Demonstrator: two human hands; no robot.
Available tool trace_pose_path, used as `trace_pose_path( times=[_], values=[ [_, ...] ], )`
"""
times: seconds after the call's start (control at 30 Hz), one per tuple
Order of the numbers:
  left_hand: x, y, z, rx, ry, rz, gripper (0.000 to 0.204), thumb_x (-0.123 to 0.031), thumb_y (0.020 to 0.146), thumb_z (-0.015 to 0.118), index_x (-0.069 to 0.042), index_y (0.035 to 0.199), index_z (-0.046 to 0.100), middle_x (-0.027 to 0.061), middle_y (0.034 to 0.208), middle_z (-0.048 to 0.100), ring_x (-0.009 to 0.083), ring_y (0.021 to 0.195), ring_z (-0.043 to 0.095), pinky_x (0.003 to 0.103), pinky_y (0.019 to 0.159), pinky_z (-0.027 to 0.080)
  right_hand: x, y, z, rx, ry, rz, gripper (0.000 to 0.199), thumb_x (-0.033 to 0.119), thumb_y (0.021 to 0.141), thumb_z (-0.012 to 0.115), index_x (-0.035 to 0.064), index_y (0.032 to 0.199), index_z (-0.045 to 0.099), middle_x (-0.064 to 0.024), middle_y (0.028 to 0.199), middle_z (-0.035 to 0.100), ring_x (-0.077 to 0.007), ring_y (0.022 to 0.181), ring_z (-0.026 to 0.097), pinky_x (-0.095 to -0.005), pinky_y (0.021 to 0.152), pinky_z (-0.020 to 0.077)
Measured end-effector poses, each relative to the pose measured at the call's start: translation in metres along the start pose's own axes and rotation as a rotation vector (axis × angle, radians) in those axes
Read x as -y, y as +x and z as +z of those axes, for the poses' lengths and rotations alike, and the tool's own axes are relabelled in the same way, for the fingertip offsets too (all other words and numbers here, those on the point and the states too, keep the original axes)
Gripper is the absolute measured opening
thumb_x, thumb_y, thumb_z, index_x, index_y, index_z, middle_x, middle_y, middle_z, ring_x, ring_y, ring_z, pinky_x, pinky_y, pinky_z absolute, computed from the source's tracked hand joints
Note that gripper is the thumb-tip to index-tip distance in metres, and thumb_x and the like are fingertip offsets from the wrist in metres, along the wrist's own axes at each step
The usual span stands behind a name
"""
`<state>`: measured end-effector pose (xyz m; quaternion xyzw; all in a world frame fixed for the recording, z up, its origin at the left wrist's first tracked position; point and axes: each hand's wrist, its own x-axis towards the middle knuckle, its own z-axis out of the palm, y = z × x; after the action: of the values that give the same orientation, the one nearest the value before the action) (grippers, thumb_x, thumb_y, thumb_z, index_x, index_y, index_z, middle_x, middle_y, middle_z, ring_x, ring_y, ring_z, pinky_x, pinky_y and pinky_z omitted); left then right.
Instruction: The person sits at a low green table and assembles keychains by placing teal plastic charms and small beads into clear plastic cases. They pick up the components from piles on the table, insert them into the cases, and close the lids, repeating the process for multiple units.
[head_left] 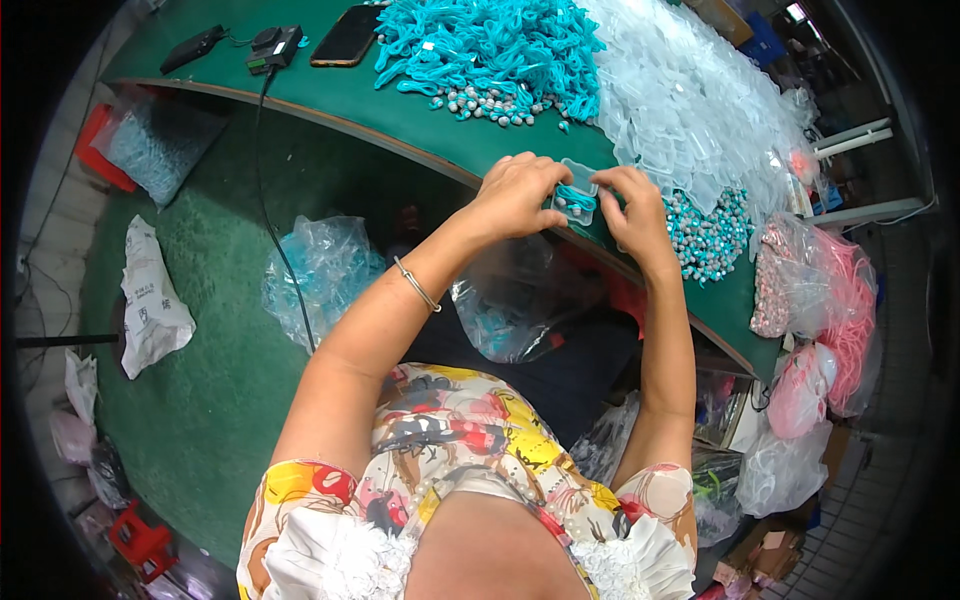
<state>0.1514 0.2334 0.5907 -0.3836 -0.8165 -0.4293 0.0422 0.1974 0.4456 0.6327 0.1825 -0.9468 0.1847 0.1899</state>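
At the table's near edge I hold a small see-through plastic box [580, 217], its lid raised at the far side. A bundle of teal cord [574, 197] lies coiled inside it. My left hand [520, 194] grips the box's left side between thumb and fingers. My right hand [637, 212] is closed at the box's right side, fingertips and thumb against its edge; its exact grip on the lid or wall is partly hidden. Beyond my hands lies a heap of teal cords [490, 50] with grey beads [495, 105] at their ends.
A large pile of see-through boxes [690, 100] covers the green table's right part, with loose teal and grey beads [708, 235] before it. A phone [345, 36] and a small black device [273, 50] lie at the left. Bags of pink cord [848, 310] hang at the right.
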Motion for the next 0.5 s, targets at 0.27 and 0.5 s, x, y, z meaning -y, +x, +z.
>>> trace_pose_path(
  times=[0.27,0.5],
  values=[
    [0.001,-0.001,-0.001,-0.001,0.011,0.001,0.052,-0.022,0.067,0.083,-0.012,0.113,0.061,0.0046,0.087,0.062,0.0260,0.087,0.059,0.041,0.080,0.044,-0.009,0.007,0.015,0.033,-0.063,0.116,0.017,0.012,0.082,0.070,0.0054,0.097,0.066,-0.0111,0.094,0.064,-0.0312,0.089,0.062,-0.0445,0.075,0.0478],
    [-0.009,-0.004,-0.004,-0.046,-0.038,-0.010,0.059,-0.022,0.070,0.082,-0.013,0.123,0.056,0.0046,0.088,0.061,0.0280,0.088,0.060,0.042,0.079,0.044,0.000,-0.007,0.002,-0.047,0.151,0.051,0.023,0.009,0.077,0.076,0.0010,0.096,0.065,-0.0142,0.092,0.063,-0.0332,0.085,0.063,-0.0413,0.075,0.0498]
  ],
)
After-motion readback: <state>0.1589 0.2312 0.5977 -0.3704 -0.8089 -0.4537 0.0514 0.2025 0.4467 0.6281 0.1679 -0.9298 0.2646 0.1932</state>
